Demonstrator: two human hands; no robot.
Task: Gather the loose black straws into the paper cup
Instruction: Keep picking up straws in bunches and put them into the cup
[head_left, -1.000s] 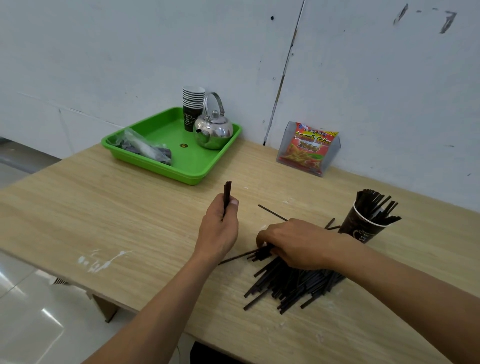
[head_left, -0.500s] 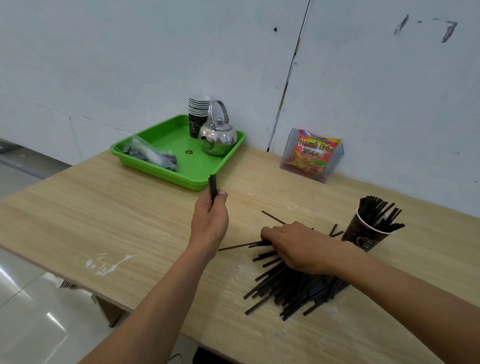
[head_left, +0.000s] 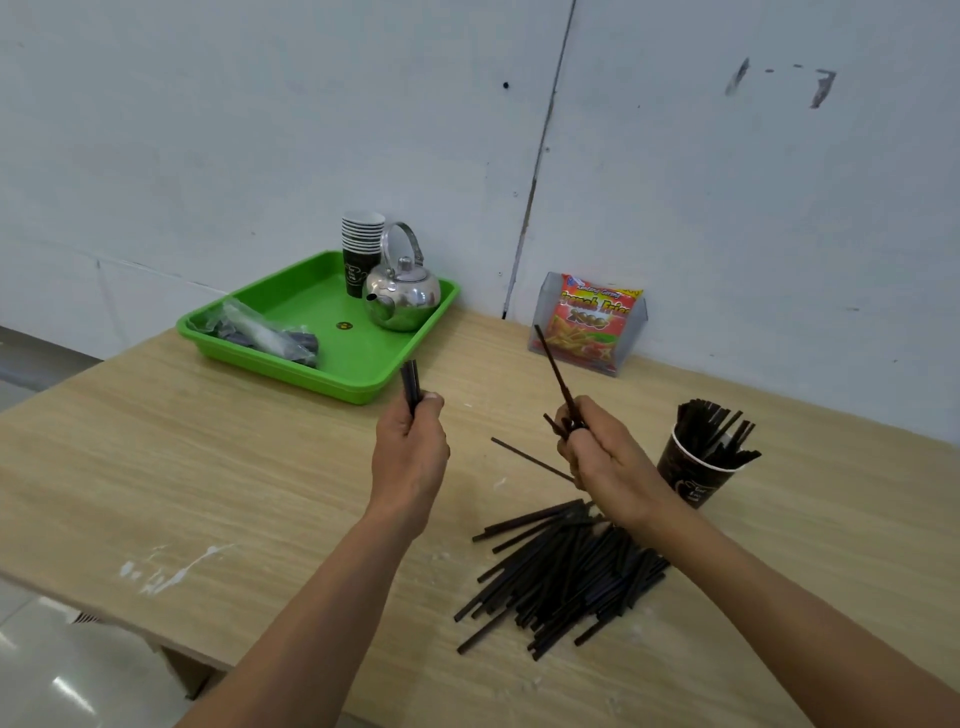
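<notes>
The desk (head_left: 208, 467) is pale wood-grain laminate, smeared with white marks near its front edge. On it lies one untidy heap of loose straws (head_left: 566, 571): thin, straight, matte black tubes, several dozen at least, crossing one another at shallow angles, too many to count. One single straw (head_left: 530, 460) lies apart from the heap, between the two hands. The left hand (head_left: 410, 457) is curled into a fist around a small bundle (head_left: 410, 387) of what looks like two or three straws, held upright with their cut ends level above the thumb. The right hand (head_left: 608, 457) pinches a few more, one long straw (head_left: 556, 374) slanting up and to the left, shorter ends poking out beside the fingers. Just right of that hand stands the paper cup (head_left: 691, 478), dark with a white rim, packed with cupped straws (head_left: 714, 426) fanning outward. Against the wall, a glossy green plastic tray (head_left: 291, 371) carries one rounded polished steel kettle (head_left: 402, 299), one stack of nested cups (head_left: 361, 249) and one crinkled clear bag (head_left: 265, 332). One red and yellow snack packet (head_left: 592, 322) leans in a clear holder.
</notes>
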